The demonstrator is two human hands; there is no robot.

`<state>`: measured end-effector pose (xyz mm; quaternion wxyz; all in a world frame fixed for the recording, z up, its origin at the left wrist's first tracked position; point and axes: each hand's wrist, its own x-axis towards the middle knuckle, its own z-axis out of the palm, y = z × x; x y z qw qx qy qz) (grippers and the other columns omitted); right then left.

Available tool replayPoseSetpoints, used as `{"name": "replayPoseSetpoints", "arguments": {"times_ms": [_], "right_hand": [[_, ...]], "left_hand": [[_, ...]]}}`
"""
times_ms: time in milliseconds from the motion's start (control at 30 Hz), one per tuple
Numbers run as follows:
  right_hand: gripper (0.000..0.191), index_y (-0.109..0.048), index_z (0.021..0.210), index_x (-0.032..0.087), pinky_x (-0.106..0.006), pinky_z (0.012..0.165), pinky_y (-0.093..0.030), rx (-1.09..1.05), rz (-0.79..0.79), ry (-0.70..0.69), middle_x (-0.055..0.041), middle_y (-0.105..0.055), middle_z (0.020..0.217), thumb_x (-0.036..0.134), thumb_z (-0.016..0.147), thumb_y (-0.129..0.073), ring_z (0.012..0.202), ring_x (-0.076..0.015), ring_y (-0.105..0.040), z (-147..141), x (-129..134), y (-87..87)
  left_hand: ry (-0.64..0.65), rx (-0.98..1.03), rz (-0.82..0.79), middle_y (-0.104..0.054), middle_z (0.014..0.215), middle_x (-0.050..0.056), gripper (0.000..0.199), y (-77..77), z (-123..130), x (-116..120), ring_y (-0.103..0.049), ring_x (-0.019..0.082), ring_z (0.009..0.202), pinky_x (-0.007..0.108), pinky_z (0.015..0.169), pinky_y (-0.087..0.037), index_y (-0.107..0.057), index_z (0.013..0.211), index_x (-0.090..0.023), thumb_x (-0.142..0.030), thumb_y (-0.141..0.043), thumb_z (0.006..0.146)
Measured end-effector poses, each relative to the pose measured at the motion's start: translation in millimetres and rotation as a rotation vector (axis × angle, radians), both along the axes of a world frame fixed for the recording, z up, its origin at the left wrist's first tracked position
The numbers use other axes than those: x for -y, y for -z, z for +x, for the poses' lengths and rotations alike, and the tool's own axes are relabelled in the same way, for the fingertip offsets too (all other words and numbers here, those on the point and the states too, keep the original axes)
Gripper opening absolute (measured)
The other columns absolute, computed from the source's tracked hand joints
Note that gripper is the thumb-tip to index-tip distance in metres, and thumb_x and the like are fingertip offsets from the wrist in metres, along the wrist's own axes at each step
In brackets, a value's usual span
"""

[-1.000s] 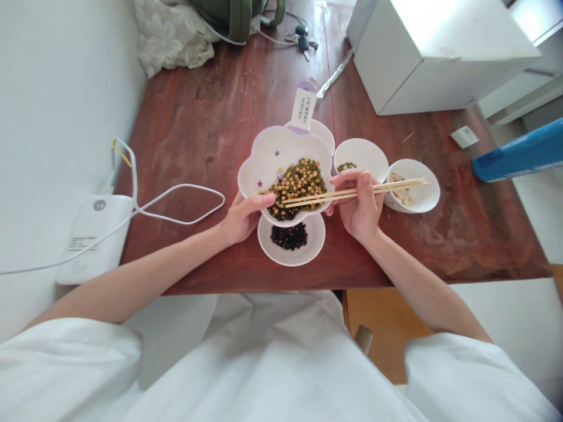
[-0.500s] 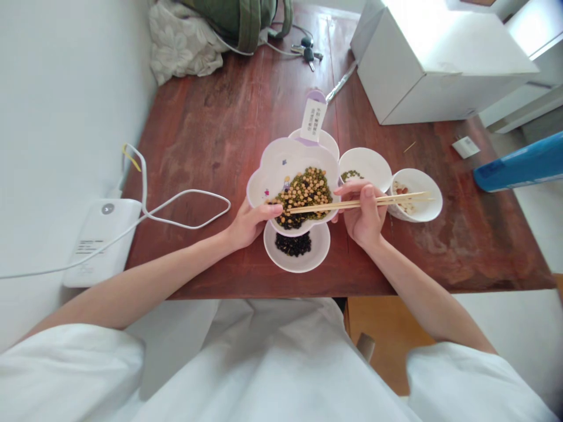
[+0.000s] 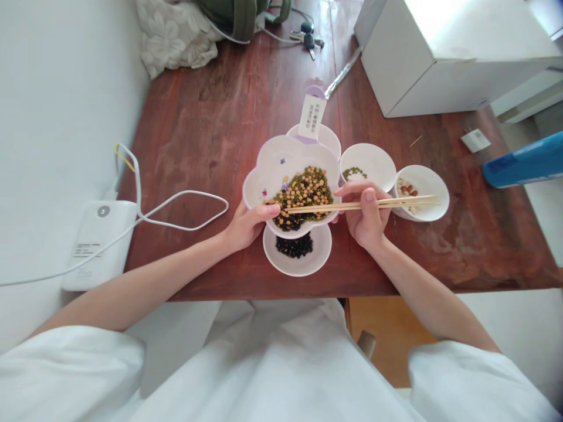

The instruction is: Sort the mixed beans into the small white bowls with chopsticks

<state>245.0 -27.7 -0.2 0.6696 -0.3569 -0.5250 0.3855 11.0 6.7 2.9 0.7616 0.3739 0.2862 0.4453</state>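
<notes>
My left hand [image 3: 250, 224] grips the left rim of a flower-shaped white bowl [image 3: 268, 164] with a purple edge and a labelled handle. Mixed yellow, green and black beans [image 3: 308, 190] lie inside it. My right hand [image 3: 367, 214] pinches a pair of wooden chopsticks [image 3: 352, 206], whose tips reach over the beans; its fingers are at the bowl's right edge. Partly beneath the flower bowl is a white bowl of black beans [image 3: 294, 245]. To the right stand a bowl with a few green beans [image 3: 369, 161] and a bowl with nuts [image 3: 435, 196].
Another white bowl [image 3: 328, 138] is partly hidden behind the flower bowl. A white box [image 3: 409, 70], keys [image 3: 309, 40], a small adapter [image 3: 475, 140] and a blue object [image 3: 523, 159] lie farther out. A white cable [image 3: 193, 192] and power bank [image 3: 103, 240] are at left.
The view has shifted slightly, so the box and right-hand bowls appear farther right. Both hands keep their holds, and the flower bowl has hardly moved.
</notes>
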Motion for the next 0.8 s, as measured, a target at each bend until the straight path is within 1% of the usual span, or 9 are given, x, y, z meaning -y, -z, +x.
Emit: {"name": "replayPoseSetpoints", "arguments": {"times_ms": [133, 267, 500, 667, 800], "right_hand": [[0.036, -0.087, 0.103, 0.027, -0.024, 0.037, -0.053, 0.011, -0.001, 0.002, -0.0022, -0.075, 0.078, 0.054, 0.109, -0.064, 0.050, -0.0131, -0.068, -0.4, 0.5, -0.2], [0.037, -0.087, 0.103, 0.027, -0.025, 0.037, -0.052, 0.022, 0.003, -0.001, -0.0019, -0.073, 0.076, 0.054, 0.110, -0.064, 0.050, -0.0134, -0.067, 0.5, 1.1, -1.2], [0.036, -0.087, 0.105, 0.028, -0.026, 0.039, -0.052, 0.053, 0.005, -0.003, -0.0012, -0.072, 0.074, 0.054, 0.110, -0.063, 0.051, -0.0141, -0.068, 2.2, 1.8, -0.6], [0.034, -0.087, 0.109, 0.031, -0.027, 0.039, -0.051, 0.081, 0.009, -0.007, -0.0016, -0.077, 0.083, 0.054, 0.110, -0.062, 0.052, -0.0139, -0.068, 2.8, 3.8, -0.8], [0.030, -0.085, 0.120, 0.035, -0.030, 0.043, -0.052, 0.128, 0.032, -0.003, 0.0012, -0.074, 0.069, 0.050, 0.111, -0.062, 0.050, -0.0161, -0.068, 4.2, 4.2, -1.5]], "left_hand": [[0.030, -0.015, -0.026, -0.085, 0.137, 0.012, 0.083, 1.4, -1.6, 0.0, -0.070, 0.046, 0.145, 0.060, 0.126, -0.056, -0.069, 0.153, -0.021, -0.042, -0.092, 0.076], [0.035, -0.015, -0.022, -0.085, 0.135, 0.011, 0.083, 2.3, -2.3, 0.3, -0.069, 0.046, 0.145, 0.061, 0.126, -0.056, -0.069, 0.152, -0.022, -0.043, -0.092, 0.075], [0.014, -0.027, -0.027, -0.085, 0.136, 0.013, 0.085, -0.3, -1.2, 0.4, -0.068, 0.046, 0.146, 0.062, 0.127, -0.055, -0.068, 0.154, -0.021, -0.042, -0.092, 0.075], [0.011, -0.015, -0.023, -0.084, 0.137, 0.013, 0.088, -0.9, 0.1, 0.2, -0.069, 0.047, 0.144, 0.062, 0.127, -0.054, -0.067, 0.155, -0.021, -0.042, -0.093, 0.073], [0.031, -0.028, -0.038, -0.084, 0.136, 0.014, 0.089, -1.4, -0.2, -0.1, -0.071, 0.048, 0.142, 0.063, 0.124, -0.057, -0.067, 0.155, -0.019, -0.044, -0.093, 0.073]]}}
